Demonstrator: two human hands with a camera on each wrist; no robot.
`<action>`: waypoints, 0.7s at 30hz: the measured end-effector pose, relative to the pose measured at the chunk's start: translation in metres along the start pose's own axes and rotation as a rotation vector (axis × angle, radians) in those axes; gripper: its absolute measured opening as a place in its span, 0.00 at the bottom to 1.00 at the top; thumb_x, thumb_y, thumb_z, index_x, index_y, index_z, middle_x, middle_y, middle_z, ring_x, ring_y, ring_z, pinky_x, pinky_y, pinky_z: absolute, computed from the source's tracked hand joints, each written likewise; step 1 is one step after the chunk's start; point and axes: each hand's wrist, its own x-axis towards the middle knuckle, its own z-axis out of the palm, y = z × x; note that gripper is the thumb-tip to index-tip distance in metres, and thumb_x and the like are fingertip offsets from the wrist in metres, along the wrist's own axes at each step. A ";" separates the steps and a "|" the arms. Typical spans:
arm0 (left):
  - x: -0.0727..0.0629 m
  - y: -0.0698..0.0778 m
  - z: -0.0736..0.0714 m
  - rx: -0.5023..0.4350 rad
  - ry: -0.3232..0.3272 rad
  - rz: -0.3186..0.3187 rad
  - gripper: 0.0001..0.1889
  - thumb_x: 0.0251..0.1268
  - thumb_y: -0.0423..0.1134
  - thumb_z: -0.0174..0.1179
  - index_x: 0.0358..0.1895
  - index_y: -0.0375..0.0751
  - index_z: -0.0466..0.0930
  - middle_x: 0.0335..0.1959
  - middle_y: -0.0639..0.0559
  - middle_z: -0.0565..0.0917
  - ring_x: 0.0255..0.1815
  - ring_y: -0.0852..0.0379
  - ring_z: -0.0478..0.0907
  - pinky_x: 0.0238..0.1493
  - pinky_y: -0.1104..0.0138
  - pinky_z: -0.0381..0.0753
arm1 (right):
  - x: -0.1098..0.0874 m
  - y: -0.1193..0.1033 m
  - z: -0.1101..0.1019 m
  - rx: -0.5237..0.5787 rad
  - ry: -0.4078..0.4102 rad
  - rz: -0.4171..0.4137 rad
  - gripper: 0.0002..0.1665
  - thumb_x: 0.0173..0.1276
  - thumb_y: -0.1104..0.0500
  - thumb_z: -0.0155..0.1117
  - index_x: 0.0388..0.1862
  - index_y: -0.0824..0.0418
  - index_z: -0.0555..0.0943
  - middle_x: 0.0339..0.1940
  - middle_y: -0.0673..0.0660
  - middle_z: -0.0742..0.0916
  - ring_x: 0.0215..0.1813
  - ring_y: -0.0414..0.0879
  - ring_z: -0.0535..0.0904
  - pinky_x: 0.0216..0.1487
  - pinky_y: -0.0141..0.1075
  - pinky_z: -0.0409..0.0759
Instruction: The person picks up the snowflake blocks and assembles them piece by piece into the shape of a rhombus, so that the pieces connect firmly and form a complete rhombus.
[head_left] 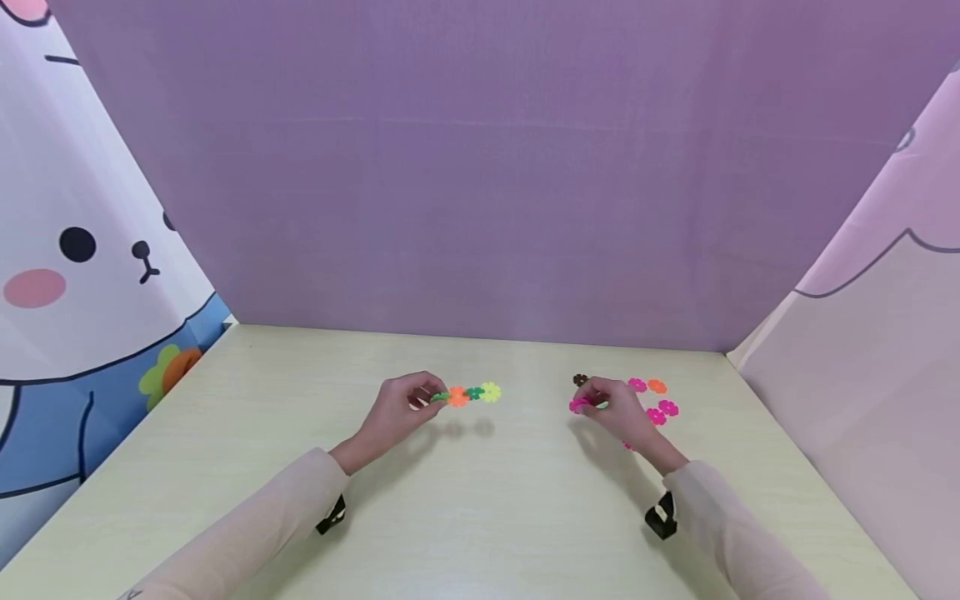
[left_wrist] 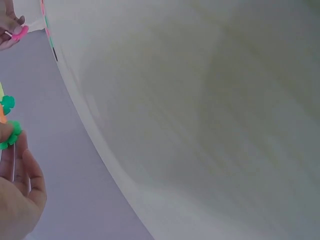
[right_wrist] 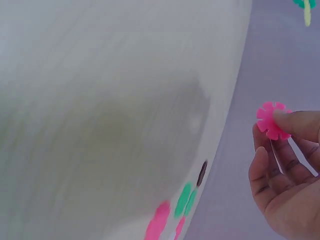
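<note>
My left hand [head_left: 403, 408] pinches one end of a short chain of notched plastic snowflake discs above the table. From the fingers outward run a green disc [left_wrist: 13, 134], an orange disc [head_left: 458, 396], a darker green disc [head_left: 475, 393] and a yellow disc [head_left: 491, 392] at the free end. To the right, my right hand [head_left: 617, 410] pinches a single pink disc [right_wrist: 272, 120] between thumb and fingertips, raised off the table. A gap separates this pink disc from the yellow end of the chain.
Loose discs lie around and behind my right hand: a brown disc [head_left: 581, 380], an orange one [head_left: 657, 387] and several pink discs [head_left: 667, 407]. Green discs [right_wrist: 183, 200] show there too. A purple cloth [head_left: 480, 183] hangs at the back edge of the pale table [head_left: 480, 517].
</note>
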 end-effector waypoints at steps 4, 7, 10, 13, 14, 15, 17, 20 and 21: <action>0.000 0.000 0.001 0.001 0.000 -0.001 0.07 0.53 0.32 0.65 0.35 0.45 0.80 0.32 0.55 0.83 0.28 0.63 0.80 0.28 0.71 0.79 | 0.005 -0.009 0.010 0.057 0.010 0.012 0.06 0.54 0.70 0.66 0.31 0.64 0.80 0.30 0.58 0.85 0.33 0.45 0.80 0.35 0.28 0.80; 0.001 0.001 0.001 0.000 -0.007 -0.017 0.07 0.53 0.32 0.64 0.35 0.45 0.80 0.33 0.55 0.83 0.29 0.62 0.80 0.29 0.71 0.80 | 0.007 -0.016 0.017 0.101 0.011 0.017 0.05 0.55 0.70 0.65 0.32 0.66 0.80 0.31 0.60 0.85 0.33 0.47 0.81 0.35 0.26 0.79; 0.001 0.003 0.001 -0.001 -0.010 -0.027 0.07 0.53 0.32 0.65 0.36 0.45 0.79 0.33 0.55 0.82 0.29 0.62 0.80 0.29 0.71 0.80 | 0.009 -0.026 0.023 0.164 0.026 0.025 0.05 0.56 0.71 0.64 0.32 0.69 0.80 0.31 0.64 0.85 0.33 0.51 0.81 0.33 0.25 0.78; 0.001 0.003 0.002 -0.011 -0.007 -0.034 0.08 0.53 0.31 0.65 0.35 0.45 0.79 0.33 0.55 0.82 0.29 0.62 0.80 0.29 0.70 0.80 | 0.009 -0.045 0.026 0.222 0.045 0.020 0.05 0.56 0.73 0.63 0.32 0.72 0.79 0.31 0.68 0.85 0.33 0.55 0.82 0.32 0.25 0.78; 0.001 0.002 0.003 -0.013 -0.006 -0.032 0.08 0.52 0.31 0.65 0.36 0.45 0.79 0.33 0.54 0.82 0.29 0.62 0.80 0.29 0.70 0.80 | 0.008 -0.052 0.027 0.232 0.050 0.013 0.05 0.56 0.74 0.62 0.32 0.74 0.79 0.31 0.69 0.84 0.32 0.57 0.82 0.31 0.25 0.78; 0.001 0.002 0.003 -0.014 -0.005 -0.031 0.08 0.52 0.31 0.64 0.36 0.45 0.79 0.34 0.54 0.82 0.29 0.62 0.80 0.29 0.70 0.80 | 0.008 -0.059 0.027 0.238 0.056 0.009 0.05 0.56 0.74 0.62 0.32 0.74 0.78 0.31 0.70 0.84 0.32 0.58 0.82 0.31 0.25 0.78; 0.000 0.001 0.004 -0.013 -0.001 -0.032 0.08 0.53 0.31 0.64 0.36 0.45 0.79 0.34 0.54 0.82 0.29 0.62 0.79 0.29 0.70 0.80 | 0.008 -0.072 0.029 0.249 0.064 0.001 0.05 0.56 0.75 0.61 0.32 0.76 0.78 0.31 0.71 0.84 0.33 0.60 0.81 0.31 0.25 0.78; 0.000 0.001 0.004 -0.003 0.000 -0.035 0.08 0.53 0.32 0.64 0.36 0.45 0.78 0.34 0.54 0.82 0.30 0.62 0.79 0.30 0.69 0.80 | 0.008 -0.083 0.032 0.261 0.071 0.000 0.05 0.56 0.74 0.61 0.32 0.76 0.77 0.32 0.72 0.84 0.33 0.63 0.81 0.31 0.25 0.77; 0.000 0.001 0.005 -0.002 -0.001 -0.037 0.08 0.53 0.32 0.64 0.36 0.44 0.78 0.34 0.54 0.82 0.30 0.62 0.79 0.30 0.68 0.80 | 0.009 -0.085 0.033 0.272 0.073 0.002 0.05 0.56 0.74 0.61 0.32 0.76 0.77 0.32 0.72 0.84 0.33 0.63 0.81 0.31 0.25 0.77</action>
